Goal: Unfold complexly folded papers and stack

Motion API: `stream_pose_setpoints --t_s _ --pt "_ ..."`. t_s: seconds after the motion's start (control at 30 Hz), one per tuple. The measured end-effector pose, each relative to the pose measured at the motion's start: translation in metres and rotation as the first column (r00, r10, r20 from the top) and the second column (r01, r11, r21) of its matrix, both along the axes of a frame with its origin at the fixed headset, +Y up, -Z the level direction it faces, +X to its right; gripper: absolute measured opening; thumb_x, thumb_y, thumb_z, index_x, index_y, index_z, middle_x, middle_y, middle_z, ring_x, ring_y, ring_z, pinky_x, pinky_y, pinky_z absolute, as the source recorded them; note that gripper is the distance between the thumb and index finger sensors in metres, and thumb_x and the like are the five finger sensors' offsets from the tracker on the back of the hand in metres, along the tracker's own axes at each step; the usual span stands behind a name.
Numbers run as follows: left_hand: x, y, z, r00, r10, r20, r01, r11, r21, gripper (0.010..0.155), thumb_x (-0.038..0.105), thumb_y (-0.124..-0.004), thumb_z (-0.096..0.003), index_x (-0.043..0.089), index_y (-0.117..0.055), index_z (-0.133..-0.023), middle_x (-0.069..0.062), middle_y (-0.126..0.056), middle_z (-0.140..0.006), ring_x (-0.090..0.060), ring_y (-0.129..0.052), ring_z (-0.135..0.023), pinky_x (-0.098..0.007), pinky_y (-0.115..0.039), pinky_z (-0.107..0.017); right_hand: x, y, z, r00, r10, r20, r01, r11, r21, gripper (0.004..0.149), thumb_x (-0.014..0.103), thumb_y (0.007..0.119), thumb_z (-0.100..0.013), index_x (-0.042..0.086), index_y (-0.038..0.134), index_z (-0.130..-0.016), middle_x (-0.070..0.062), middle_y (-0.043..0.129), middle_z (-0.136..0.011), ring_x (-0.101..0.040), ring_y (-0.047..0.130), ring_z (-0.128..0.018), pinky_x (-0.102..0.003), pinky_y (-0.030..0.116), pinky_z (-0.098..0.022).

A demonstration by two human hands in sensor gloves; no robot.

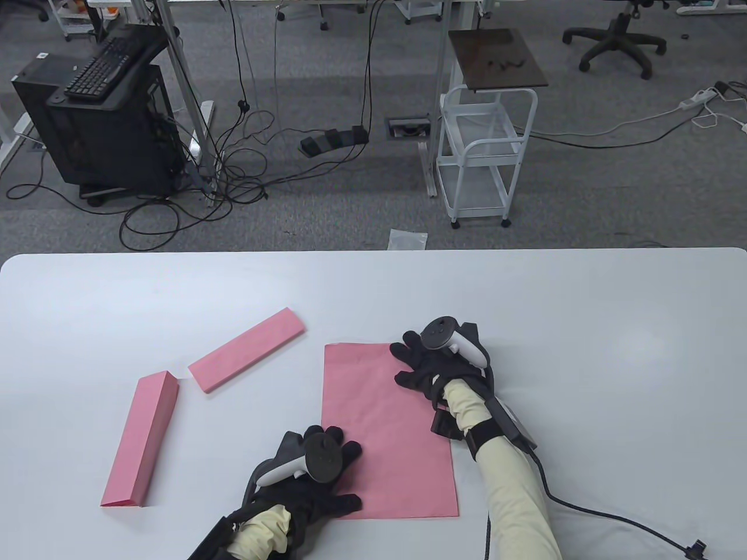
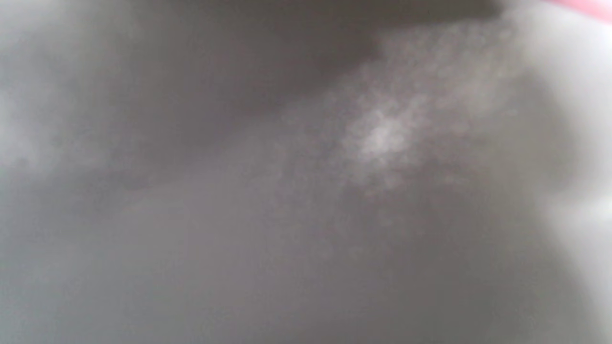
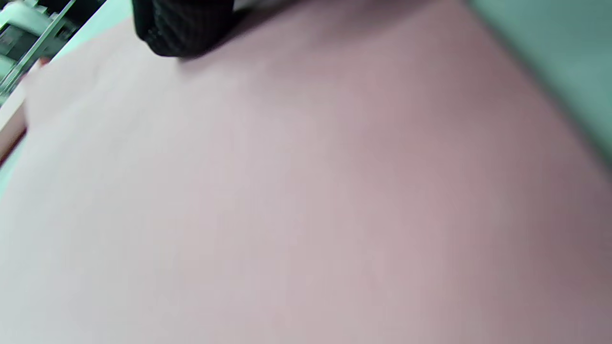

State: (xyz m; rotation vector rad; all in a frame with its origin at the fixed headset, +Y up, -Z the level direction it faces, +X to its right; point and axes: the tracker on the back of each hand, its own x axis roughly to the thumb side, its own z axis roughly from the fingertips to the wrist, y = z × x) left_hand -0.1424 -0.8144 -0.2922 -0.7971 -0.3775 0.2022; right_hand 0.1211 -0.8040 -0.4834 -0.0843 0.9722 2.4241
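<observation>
Table view shows my left hand (image 1: 318,469) and right hand (image 1: 429,367) pressing flat, fingers spread, on the pink sheet (image 1: 385,426). Two folded papers (image 1: 143,440) lie left of it on the table (image 1: 583,326).

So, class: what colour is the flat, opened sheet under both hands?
Pink. The opened sheet shows best in the table view.

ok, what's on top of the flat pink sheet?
Both gloved hands: left hand on its near-left part, right hand on its far-right part. Nothing else shows on the sheet; what lies beneath the hands is covered.
</observation>
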Motion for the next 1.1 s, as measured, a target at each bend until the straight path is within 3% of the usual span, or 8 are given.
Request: stream_pose_setpoints --t_s 0.1,0.23,0.3,0.43,0.57,0.7,0.83,1.1 --pt "0.000 0.000 0.000 1.000 0.001 0.001 -0.001 1.000 -0.002 0.088 0.068 -0.055 -0.0472 0.046 0.012 -0.099 0.014 0.033 -0.099 -0.023 0.034 -0.091 -0.049 0.020 -0.061 0.002 -0.001 -0.003 1.000 -0.013 0.028 0.013 1.000 -0.015 0.060 0.049 0.069 -0.048 0.065 0.035 -0.094 0.047 0.005 -0.104 0.018 -0.013 -0.096 -0.035 -0.022 -0.068" --pt "0.000 0.000 0.000 1.000 0.002 0.000 -0.002 1.000 -0.003 0.087 0.068 -0.055 -0.0474 0.046 0.012 -0.099 0.014 0.033 -0.099 -0.022 0.034 -0.091 -0.049 0.020 -0.061 0.000 0.006 -0.003 0.999 0.006 0.044 -0.008 0.999 0.041 0.059 0.047 0.068 -0.050 0.059 0.036 -0.098 0.044 0.008 -0.107 0.014 -0.006 -0.101 -0.039 -0.019 -0.070" --pt "0.000 0.000 0.000 1.000 0.003 0.000 -0.003 1.000 -0.004 0.087 0.068 -0.055 -0.0475 0.046 0.012 -0.099 0.014 0.033 -0.099 -0.022 0.034 -0.091 -0.049 0.020 -0.061 -0.002 0.009 0.002 0.998 -0.017 0.057 0.013 0.997 0.078 0.062 0.048 0.066 -0.050 0.052 0.033 -0.103 0.030 0.010 -0.114 0.005 -0.005 -0.104 -0.044 -0.017 -0.069" --pt "0.000 0.000 0.000 1.000 0.004 0.001 -0.004 1.000 -0.005 0.088 0.068 -0.055 -0.0477 0.046 0.012 -0.099 0.014 0.033 -0.099 -0.022 0.034 -0.091 -0.049 0.020 -0.060 -0.005 0.027 0.030 0.997 -0.023 -0.079 0.044 0.957 0.287 0.068 0.052 0.064 -0.050 0.053 0.020 -0.102 0.030 -0.006 -0.109 0.003 -0.020 -0.097 -0.044 -0.019 -0.066" --pt "0.000 0.000 0.000 1.000 0.005 0.001 -0.005 1.000 -0.005 0.088 0.068 -0.055 -0.0478 0.046 0.012 -0.099 0.014 0.033 -0.099 -0.023 0.034 -0.091 -0.049 0.020 -0.060 0.000 0.048 0.085 0.952 0.171 -0.255 -0.055 0.912 0.406 0.075 0.058 0.065 -0.048 0.051 0.015 -0.103 0.024 -0.008 -0.110 -0.003 -0.020 -0.097 -0.048 -0.015 -0.067" --pt "0.000 0.000 0.000 1.000 0.004 0.000 -0.004 1.000 -0.004 0.088 0.068 -0.055 -0.0478 0.046 0.012 -0.099 0.014 0.033 -0.099 -0.023 0.034 -0.091 -0.049 0.020 -0.061 0.012 0.040 0.141 0.924 0.128 -0.361 -0.024 0.960 0.280 0.074 0.057 0.065 -0.048 0.048 0.018 -0.105 0.020 -0.004 -0.112 -0.006 -0.017 -0.099 -0.049 -0.014 -0.066" --pt "0.000 0.000 0.000 1.000 0.003 0.001 -0.003 1.000 -0.001 0.088 0.068 -0.055 -0.0477 0.046 0.012 -0.099 0.014 0.033 -0.099 -0.023 0.034 -0.091 -0.049 0.020 -0.061 0.027 0.014 0.179 0.935 0.078 -0.346 -0.029 0.989 0.145 0.073 0.057 0.063 -0.049 0.047 0.017 -0.105 0.019 -0.004 -0.112 -0.008 -0.015 -0.100 -0.049 -0.013 -0.066" --pt "0.000 0.001 0.000 1.000 -0.001 -0.004 0.001 1.000 0.008 0.088 0.069 -0.056 -0.0473 0.046 0.011 -0.099 0.014 0.032 -0.100 -0.023 0.033 -0.092 -0.049 0.019 -0.062 0.036 -0.002 0.188 0.942 0.088 -0.323 -0.050 0.991 0.123 0.072 0.057 0.063 -0.049 0.050 0.015 -0.103 0.024 -0.006 -0.110 -0.005 -0.017 -0.098 -0.048 -0.015 -0.066"
